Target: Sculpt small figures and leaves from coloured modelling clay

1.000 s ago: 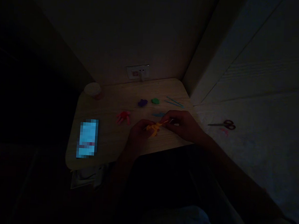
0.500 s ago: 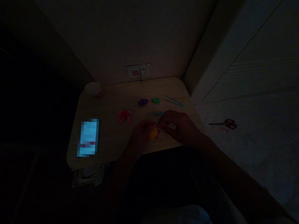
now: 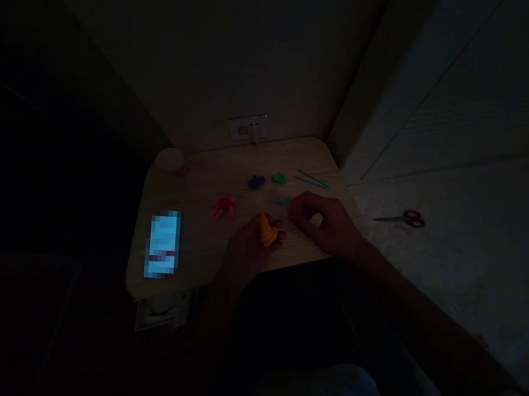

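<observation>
Over the front of the small table, my left hand is closed around a ridged, coiled piece of orange modelling clay, which tapers upward. To its right, my right hand has thumb and fingertips pressed together, apart from the clay. Whatever sits in that pinch is too dark and small to make out. Just beyond the right fingertips lies a light-blue tool, partly covered by the hand. Farther left rests a red and pink clay figure with several finger-like limbs.
On the wooden table are a purple clay lump, a green one, thin blue sticks, a lit phone and a pale tub. Scissors lie on the light surface to the right. A wall socket is behind.
My right fingertips have come off the orange clay and sit slightly apart from it. A thin orange strand stretched between the hands earlier; now the clay in my left hand stands coiled and upright.
</observation>
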`<state>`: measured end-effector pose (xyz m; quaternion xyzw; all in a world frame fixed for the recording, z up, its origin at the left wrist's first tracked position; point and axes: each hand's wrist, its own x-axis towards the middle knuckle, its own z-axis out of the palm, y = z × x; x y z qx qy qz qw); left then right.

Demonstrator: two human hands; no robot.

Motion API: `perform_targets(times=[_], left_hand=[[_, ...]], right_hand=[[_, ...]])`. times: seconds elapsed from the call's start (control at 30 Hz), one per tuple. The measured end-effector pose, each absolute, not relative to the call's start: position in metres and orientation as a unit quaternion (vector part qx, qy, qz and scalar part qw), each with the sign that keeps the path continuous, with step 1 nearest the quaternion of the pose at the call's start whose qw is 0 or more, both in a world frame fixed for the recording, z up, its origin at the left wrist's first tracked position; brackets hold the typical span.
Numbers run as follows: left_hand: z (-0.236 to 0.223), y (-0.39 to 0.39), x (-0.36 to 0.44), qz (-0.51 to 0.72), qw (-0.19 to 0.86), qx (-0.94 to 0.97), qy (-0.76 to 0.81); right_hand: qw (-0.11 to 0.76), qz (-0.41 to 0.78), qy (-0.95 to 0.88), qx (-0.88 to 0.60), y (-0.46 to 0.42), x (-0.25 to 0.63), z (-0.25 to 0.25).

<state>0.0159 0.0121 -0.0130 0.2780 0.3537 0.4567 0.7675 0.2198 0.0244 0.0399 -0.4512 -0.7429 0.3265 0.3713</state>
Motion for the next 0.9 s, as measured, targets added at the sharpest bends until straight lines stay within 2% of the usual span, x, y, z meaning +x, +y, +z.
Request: perform_targets(times=[0.17, 0.33, 0.7, 0.9], left_hand=[[-0.011, 0.010, 0.019, 0.440, 0.809, 0.221, 0.321], [-0.013, 0.007, 0.026, 0.470, 0.762, 0.293, 0.336], [-0.029, 0.008, 0.034, 0.527, 0.654, 0.378, 0.389], [-0.029, 0.007, 0.034, 0.533, 0.659, 0.380, 0.371]], right_hand=[[0.364, 0.357, -0.732, -0.453, 0.022, 0.216, 0.044], [0.344, 0.391, -0.732, -0.439, 0.023, 0.212, 0.041], [0.350, 0.365, -0.769, -0.391, 0.023, 0.212, 0.032], [0.375, 0.352, -0.770, -0.377, 0.021, 0.209, 0.026]])
